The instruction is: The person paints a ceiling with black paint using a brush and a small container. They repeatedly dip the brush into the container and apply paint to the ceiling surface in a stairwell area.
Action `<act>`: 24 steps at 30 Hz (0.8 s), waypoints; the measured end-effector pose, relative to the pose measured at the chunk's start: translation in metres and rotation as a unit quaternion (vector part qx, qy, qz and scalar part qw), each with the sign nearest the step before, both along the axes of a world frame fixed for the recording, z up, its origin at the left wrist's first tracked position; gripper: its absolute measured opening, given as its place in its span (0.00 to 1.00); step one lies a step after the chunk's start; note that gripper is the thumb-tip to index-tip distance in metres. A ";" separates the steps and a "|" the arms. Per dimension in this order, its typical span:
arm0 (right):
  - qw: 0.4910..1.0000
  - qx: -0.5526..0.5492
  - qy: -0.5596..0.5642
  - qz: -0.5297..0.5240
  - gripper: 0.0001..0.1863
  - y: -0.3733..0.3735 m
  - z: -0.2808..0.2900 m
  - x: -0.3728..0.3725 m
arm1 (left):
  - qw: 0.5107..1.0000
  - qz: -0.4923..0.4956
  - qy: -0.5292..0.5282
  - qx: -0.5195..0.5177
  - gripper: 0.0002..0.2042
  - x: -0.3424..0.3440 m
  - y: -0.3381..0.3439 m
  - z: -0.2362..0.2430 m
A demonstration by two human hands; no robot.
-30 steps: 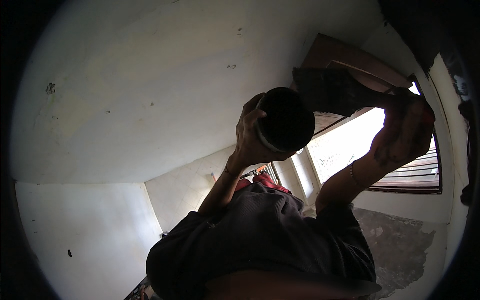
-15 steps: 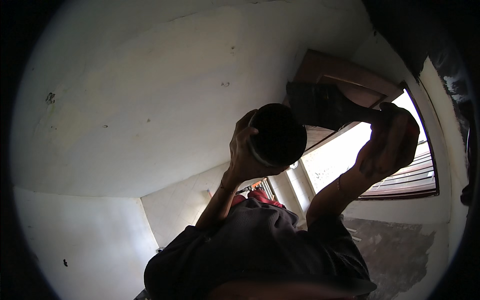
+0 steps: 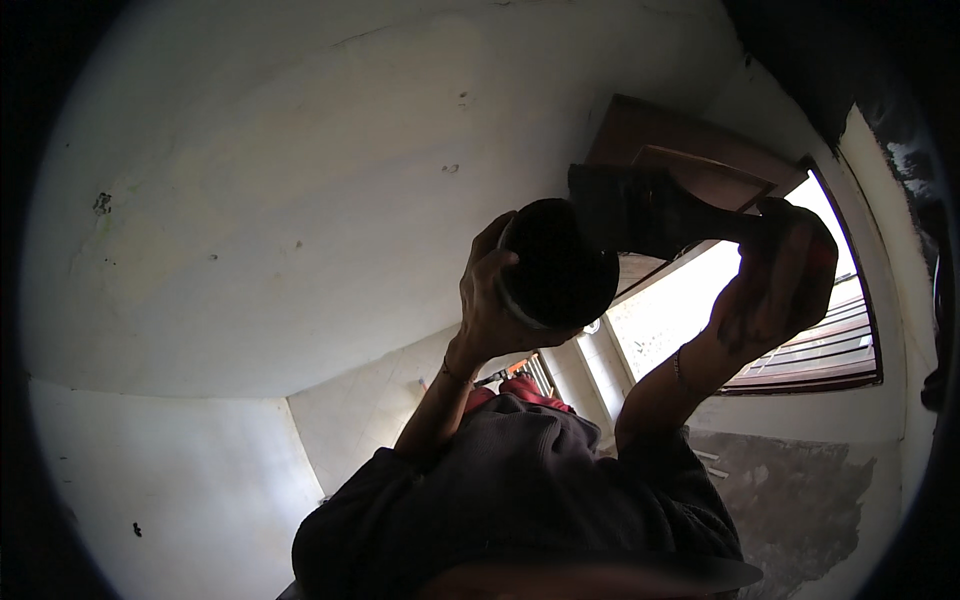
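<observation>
My left hand (image 3: 484, 298) is wrapped round the side of a round tub (image 3: 558, 275) with a pale rim and a dark inside. What is in the tub is too dark to tell. In my right hand (image 3: 785, 275) is the handle of a wide, flat paintbrush (image 3: 640, 215). Its dark bristle end points left and overlaps the tub's upper right edge in the picture. Whether bristles and rim touch, I cannot tell.
A pale wall (image 3: 300, 200) with small chipped spots fills the left and top. At right are a bright barred window (image 3: 800, 350) and a brown wooden panel (image 3: 690, 150). A dark patch (image 3: 790, 510) covers the wall at lower right; another dark area (image 3: 830, 70) runs along the upper right.
The paintbrush has shifted slightly left and the tub slightly up and right, so they overlap a little more in the picture. Both hands keep their hold.
</observation>
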State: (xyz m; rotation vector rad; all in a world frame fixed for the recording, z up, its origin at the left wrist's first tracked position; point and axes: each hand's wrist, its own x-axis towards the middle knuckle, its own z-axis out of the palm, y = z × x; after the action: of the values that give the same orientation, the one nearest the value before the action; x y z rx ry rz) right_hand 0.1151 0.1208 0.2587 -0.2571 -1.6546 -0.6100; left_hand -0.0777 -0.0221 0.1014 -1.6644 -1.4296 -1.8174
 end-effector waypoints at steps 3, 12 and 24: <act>0.999 0.021 -0.010 -0.026 0.19 0.003 -0.001 0.002 | 1.000 -0.003 0.007 0.000 0.56 0.001 0.001 -0.001; 0.997 -0.065 0.016 0.040 0.17 0.005 -0.013 0.005 | 1.000 -0.007 -0.003 -0.003 0.56 0.004 0.002 -0.002; 0.997 -0.057 0.032 0.037 0.18 0.001 -0.011 0.008 | 1.000 0.001 -0.001 -0.004 0.56 0.010 -0.001 -0.001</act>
State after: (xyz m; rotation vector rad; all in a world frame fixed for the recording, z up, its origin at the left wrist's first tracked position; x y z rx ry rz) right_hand 0.1229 0.1214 0.2477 -0.2949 -1.6314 -0.4480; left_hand -0.0677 -0.0228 0.1006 -1.6649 -1.4408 -1.8154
